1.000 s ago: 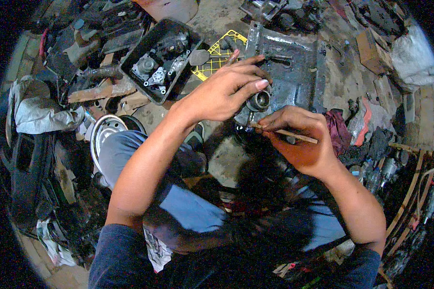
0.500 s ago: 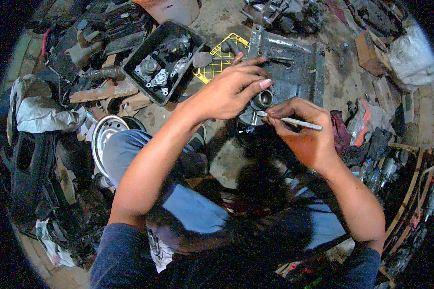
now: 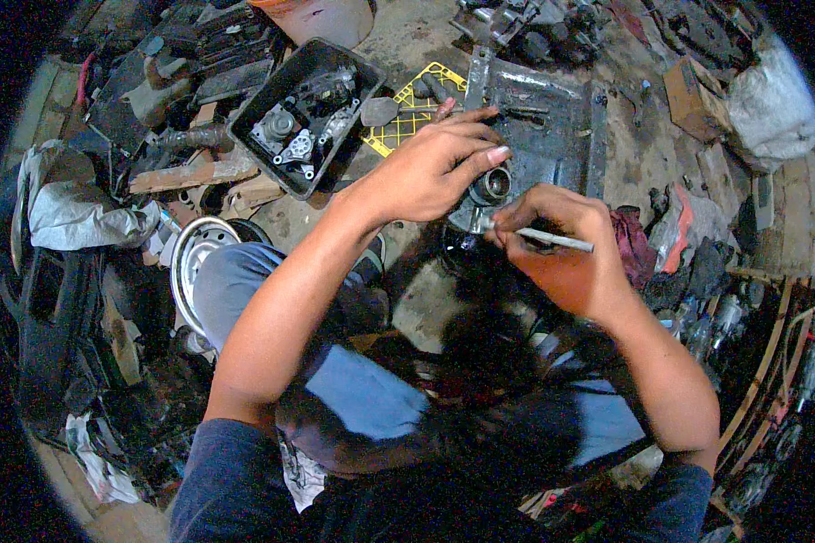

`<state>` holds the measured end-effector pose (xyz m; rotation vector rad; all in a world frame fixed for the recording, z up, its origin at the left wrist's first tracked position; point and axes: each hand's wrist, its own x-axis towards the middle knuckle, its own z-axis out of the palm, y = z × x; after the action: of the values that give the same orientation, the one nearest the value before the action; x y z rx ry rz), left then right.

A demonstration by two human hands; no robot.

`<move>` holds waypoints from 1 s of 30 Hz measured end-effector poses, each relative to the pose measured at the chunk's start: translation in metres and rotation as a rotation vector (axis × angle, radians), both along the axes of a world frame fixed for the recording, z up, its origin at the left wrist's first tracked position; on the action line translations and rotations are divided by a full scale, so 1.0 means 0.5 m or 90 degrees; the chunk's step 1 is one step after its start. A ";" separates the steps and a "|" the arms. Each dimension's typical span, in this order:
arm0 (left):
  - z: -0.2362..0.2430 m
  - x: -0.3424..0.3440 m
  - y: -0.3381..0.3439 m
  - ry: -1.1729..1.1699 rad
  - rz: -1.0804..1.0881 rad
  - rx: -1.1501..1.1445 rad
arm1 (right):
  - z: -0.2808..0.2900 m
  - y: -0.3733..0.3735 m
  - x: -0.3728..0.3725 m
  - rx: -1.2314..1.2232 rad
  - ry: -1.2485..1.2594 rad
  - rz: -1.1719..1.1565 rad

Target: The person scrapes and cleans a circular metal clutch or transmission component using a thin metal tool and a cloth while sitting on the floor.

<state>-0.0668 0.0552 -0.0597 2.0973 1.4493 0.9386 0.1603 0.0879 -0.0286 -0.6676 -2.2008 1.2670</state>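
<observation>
My left hand (image 3: 439,167) is closed over a metal part with a round open collar (image 3: 494,185) and a flat lower flange (image 3: 468,220), its fingertips curled at the collar's far side. My right hand (image 3: 561,253) pinches a thin pale stick or tool (image 3: 566,242), its tip at the lower side of the part, where my fingertips partly hide it. A dark shiny object (image 3: 457,253) sits under the part, its shape hard to make out. A scuffed metal sheet (image 3: 561,136) lies beyond both hands.
A black tray (image 3: 254,123) of metal parts and a yellow grid (image 3: 385,136) lie ahead-left, a bucket (image 3: 317,18) beyond. A wheel rim (image 3: 187,262) is by my left knee. A cardboard box (image 3: 697,100), white sack (image 3: 770,109), rags (image 3: 638,244) and scattered scrap crowd the sides.
The part and my left hand have moved slightly forward and right. My right hand moved up with the stick, then slightly back toward me in the latest frame.
</observation>
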 end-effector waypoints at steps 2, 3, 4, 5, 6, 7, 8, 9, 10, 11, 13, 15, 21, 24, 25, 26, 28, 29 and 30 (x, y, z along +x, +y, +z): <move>-0.008 0.006 -0.007 -0.034 0.022 -0.011 | 0.011 0.009 0.003 -0.055 -0.041 0.046; -0.008 0.009 -0.008 -0.051 0.032 -0.015 | 0.007 0.006 0.002 -0.029 -0.019 0.022; -0.006 0.008 -0.006 -0.039 0.024 -0.008 | -0.001 0.002 -0.001 -0.003 0.003 -0.003; -0.003 0.005 -0.003 -0.027 0.017 0.000 | -0.005 0.000 -0.002 0.024 0.025 -0.027; 0.000 0.003 -0.001 -0.016 0.010 0.006 | -0.002 0.003 -0.001 0.009 0.000 -0.004; 0.002 0.004 -0.004 -0.007 0.013 -0.008 | 0.005 0.010 0.002 -0.006 -0.025 0.019; 0.003 0.007 -0.008 0.001 0.016 -0.021 | 0.009 0.013 0.003 -0.021 -0.051 0.042; 0.006 0.009 -0.009 0.011 0.019 -0.034 | 0.004 0.010 0.002 0.008 -0.025 0.014; 0.009 0.007 -0.007 0.018 0.009 -0.031 | -0.006 0.004 -0.001 0.036 0.000 -0.014; 0.012 0.004 -0.003 0.025 -0.002 -0.028 | -0.012 0.001 -0.002 0.065 0.026 -0.042; 0.012 0.003 -0.006 0.024 -0.007 -0.029 | -0.003 0.015 0.004 -0.007 -0.007 0.028; 0.009 0.008 -0.009 0.011 0.001 -0.032 | -0.002 0.014 0.004 -0.032 -0.014 0.025; -0.003 0.008 -0.003 -0.033 0.008 0.001 | 0.008 0.012 0.006 -0.069 -0.030 0.035; 0.000 0.006 -0.002 -0.005 0.012 0.010 | 0.004 0.009 0.001 -0.017 -0.019 0.005; 0.000 0.007 -0.004 -0.006 0.014 0.008 | 0.012 0.014 0.004 -0.038 -0.024 0.040; 0.000 0.009 -0.006 -0.006 0.016 0.006 | 0.015 0.017 0.006 -0.059 -0.028 0.074; 0.007 0.009 -0.005 -0.002 0.012 -0.007 | 0.004 0.003 0.001 -0.024 -0.014 -0.007; 0.011 0.007 -0.005 0.001 0.006 -0.020 | 0.000 -0.001 -0.001 -0.007 -0.007 -0.047; 0.011 0.006 -0.006 0.002 0.002 -0.037 | 0.001 0.004 0.001 -0.022 -0.011 -0.007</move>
<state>-0.0636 0.0520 -0.0543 2.0568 1.4634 0.8846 0.1608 0.0897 -0.0280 -0.7054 -2.1905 1.3015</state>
